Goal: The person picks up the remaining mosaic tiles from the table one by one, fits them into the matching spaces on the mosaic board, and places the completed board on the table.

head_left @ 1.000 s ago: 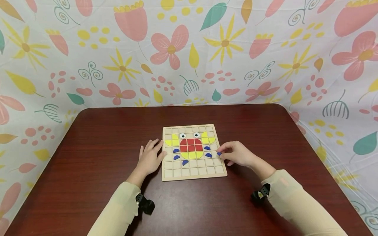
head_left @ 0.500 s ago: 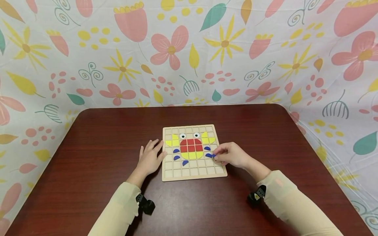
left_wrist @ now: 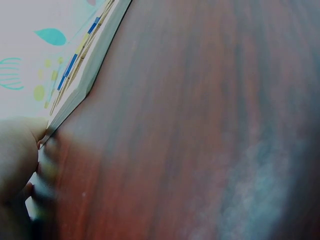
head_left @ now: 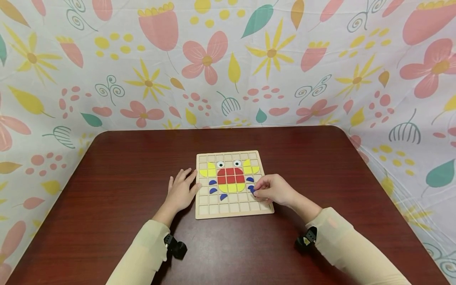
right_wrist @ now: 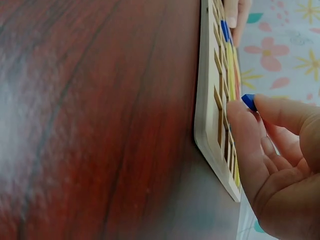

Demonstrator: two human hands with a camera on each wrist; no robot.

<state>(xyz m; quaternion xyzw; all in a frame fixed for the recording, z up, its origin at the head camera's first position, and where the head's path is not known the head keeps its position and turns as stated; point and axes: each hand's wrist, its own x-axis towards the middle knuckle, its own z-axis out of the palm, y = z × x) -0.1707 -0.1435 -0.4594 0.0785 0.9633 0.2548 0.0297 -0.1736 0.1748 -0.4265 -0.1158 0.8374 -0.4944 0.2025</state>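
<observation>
A square wooden grid board [head_left: 210, 213] lies on the table with a crab-like pattern of pieces in its cells. Red tiles [head_left: 230, 175] fill the middle, yellow pieces [head_left: 231, 187] sit below them, and blue half-round pieces [head_left: 213, 190] flank both sides. My right hand [head_left: 275, 190] pinches a small blue piece [right_wrist: 249, 102] between thumb and forefinger, over the board's right side. My left hand [head_left: 180, 190] rests at the board's left edge with its fingers spread; in the left wrist view its thumb side [left_wrist: 20, 150] touches the board's corner.
The dark wooden table [head_left: 142, 158] surrounds the board. Behind and beside it hangs a flowered cloth [head_left: 213, 99]. Two round eye pieces [head_left: 237, 163] and more yellow pieces [head_left: 211, 166] sit in the upper cells. A black wrist camera [head_left: 175, 246] is strapped at the left sleeve.
My right hand has moved left from the board's right edge to over its cells, carrying the blue piece. My left hand and the board have stayed put.
</observation>
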